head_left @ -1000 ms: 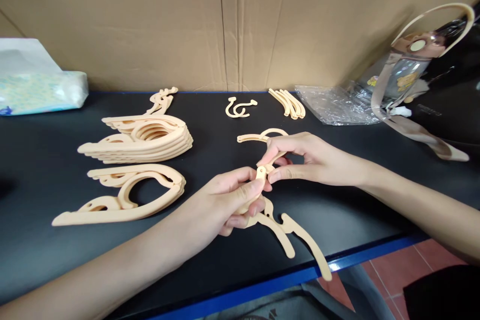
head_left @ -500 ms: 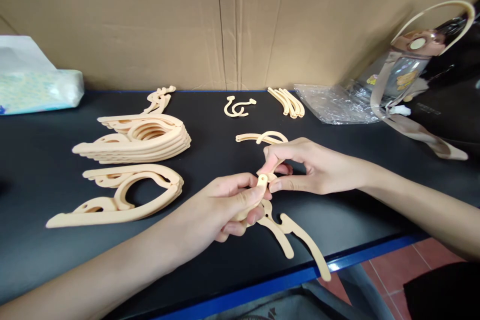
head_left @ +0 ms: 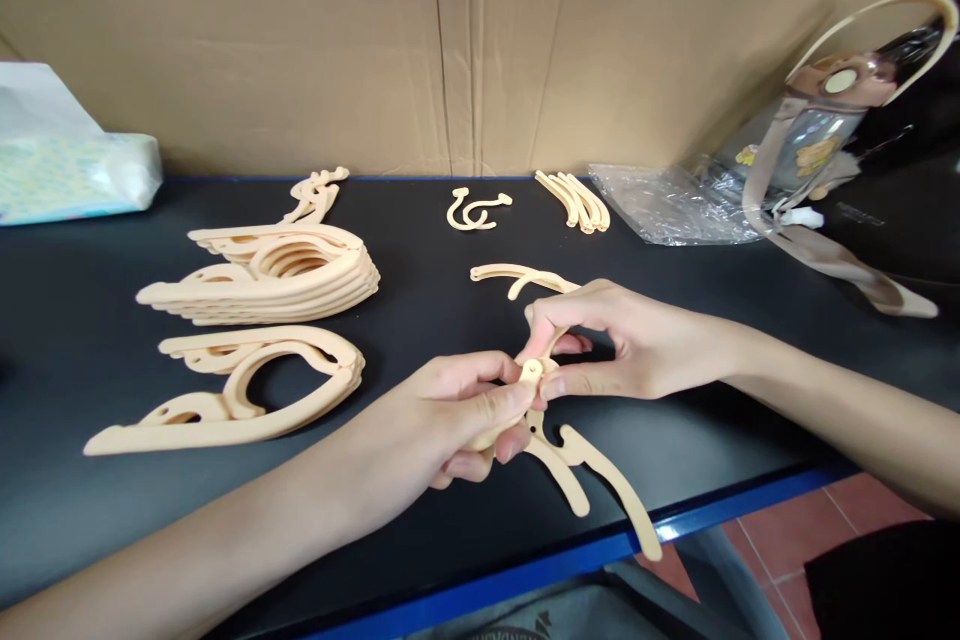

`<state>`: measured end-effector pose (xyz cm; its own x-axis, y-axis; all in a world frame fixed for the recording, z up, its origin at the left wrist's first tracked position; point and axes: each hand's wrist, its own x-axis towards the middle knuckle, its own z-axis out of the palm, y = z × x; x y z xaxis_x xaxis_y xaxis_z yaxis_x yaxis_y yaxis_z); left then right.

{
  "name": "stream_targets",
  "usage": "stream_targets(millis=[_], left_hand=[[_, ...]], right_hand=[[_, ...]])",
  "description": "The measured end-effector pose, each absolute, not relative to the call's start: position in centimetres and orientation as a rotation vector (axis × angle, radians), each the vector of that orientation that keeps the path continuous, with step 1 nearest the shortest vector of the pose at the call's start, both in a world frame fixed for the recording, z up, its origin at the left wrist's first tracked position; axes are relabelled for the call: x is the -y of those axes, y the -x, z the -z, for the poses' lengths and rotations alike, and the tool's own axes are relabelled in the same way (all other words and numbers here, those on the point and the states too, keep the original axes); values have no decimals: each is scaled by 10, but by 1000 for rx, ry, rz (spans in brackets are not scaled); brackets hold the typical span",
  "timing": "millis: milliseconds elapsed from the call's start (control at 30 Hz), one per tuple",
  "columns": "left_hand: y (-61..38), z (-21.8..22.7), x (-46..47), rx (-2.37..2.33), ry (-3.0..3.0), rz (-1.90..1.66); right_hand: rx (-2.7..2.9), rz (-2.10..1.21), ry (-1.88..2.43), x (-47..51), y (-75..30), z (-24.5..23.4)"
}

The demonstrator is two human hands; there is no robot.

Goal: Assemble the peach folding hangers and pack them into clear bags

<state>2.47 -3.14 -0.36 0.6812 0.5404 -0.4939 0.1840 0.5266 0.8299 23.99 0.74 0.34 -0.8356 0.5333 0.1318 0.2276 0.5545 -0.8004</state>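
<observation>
My left hand (head_left: 450, 420) is closed round the top of a beige plastic hanger piece (head_left: 592, 485), whose two arms trail down toward the table's front edge. My right hand (head_left: 607, 335) pinches a small beige part against that piece's round end (head_left: 531, 370), thumb and forefinger pressed together. Both hands meet just above the black table (head_left: 420, 250). Behind my right hand lies a loose beige hanger arm (head_left: 502, 273).
At the left lie a stack of finished beige hangers (head_left: 277, 270) and a single one (head_left: 240, 390) in front of it. Hooks (head_left: 472, 210) and curved strips (head_left: 577, 203) sit at the back. A clear plastic bag (head_left: 675, 205), a strapped bottle (head_left: 810, 140) and a tissue pack (head_left: 67, 170) flank them.
My hands have sunk a little toward the table and closed tighter on the joint. My right fingers have shifted over the small part. Everything else lies as before.
</observation>
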Motion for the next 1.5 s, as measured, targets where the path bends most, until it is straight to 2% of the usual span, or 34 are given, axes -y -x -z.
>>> stream_targets(millis=[267,367,667,800,900,1000,1267,1367,1500], left_hand=[[-22,3,32,-758,-945,-178],[-22,7,32,-710,-960,-253],[-25,1,31,-878,-925,-681],[-27,-5,31,-975,-783,-812],[-29,-8,33,-1002,-748,-859],[-30,-7,32,-1022,-779,-897],[-25,4,27,-1085,-886,-957],[-24,2,28,-1100,-870,-874],[-24,-3,30,-1056,-799,-783]], right_hand=[[2403,-1261,611,-5,-238,-1],[2411,-1210,641,-5,-238,-1],[2297,-157,991,-32,-256,6],[2462,19,1255,-38,-255,14],[2509,1,1323,-39,-253,15],[2464,-188,1334,-41,-255,12],[2529,-591,1056,-42,-266,-2],[2606,-592,1019,-38,-264,-3],[2690,-424,985,-34,-260,-1]])
